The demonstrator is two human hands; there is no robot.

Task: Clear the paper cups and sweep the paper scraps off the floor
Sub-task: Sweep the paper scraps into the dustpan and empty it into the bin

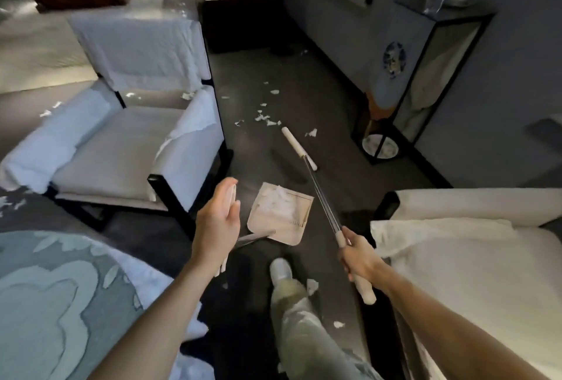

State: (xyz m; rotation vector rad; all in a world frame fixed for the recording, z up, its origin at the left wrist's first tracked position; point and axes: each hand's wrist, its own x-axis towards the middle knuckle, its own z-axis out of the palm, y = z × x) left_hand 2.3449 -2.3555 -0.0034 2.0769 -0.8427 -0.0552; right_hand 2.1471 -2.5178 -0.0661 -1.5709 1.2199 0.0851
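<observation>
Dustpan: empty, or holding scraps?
Holding scraps: white paper pieces lie inside the dustpan, toward its far end.

Pale armchair (121, 142), dark, perhaps wooden floor (304, 96)

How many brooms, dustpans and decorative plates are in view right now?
Brooms: 1, gripped by the right hand
Dustpans: 1
Plates: 2, upper and lower
Total: 4
</observation>
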